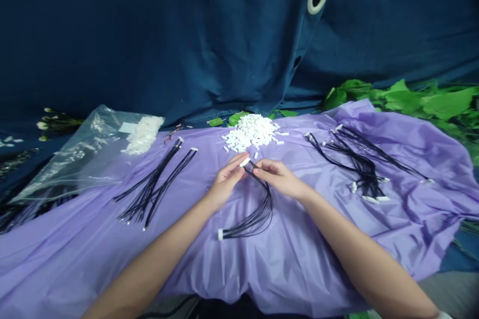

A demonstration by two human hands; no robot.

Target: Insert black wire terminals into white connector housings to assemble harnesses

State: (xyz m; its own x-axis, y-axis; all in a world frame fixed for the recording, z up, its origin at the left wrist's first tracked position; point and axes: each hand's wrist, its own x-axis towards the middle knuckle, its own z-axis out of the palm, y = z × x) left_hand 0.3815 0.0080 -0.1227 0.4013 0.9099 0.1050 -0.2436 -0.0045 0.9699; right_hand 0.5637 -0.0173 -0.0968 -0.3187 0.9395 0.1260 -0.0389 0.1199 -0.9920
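Near the middle of the purple cloth, my left hand [226, 180] is closed on a small white connector [245, 162]. Black wires [267, 207] run from it, curve down to the right and end in another white connector [220, 234] lying on the cloth. Just right of the held connector, my right hand [276, 175] pinches the black wires close to it. A heap of small white connectors [252, 132] lies just beyond both hands.
Black wire bundles [151, 187] lie on the purple cloth [179, 269] at the left, with more wire bundles [364, 169] at the right. A clear plastic bag [90, 152] with white pieces is at the far left. Green leaves [419, 99] and a blue curtain [149, 35] stand behind.
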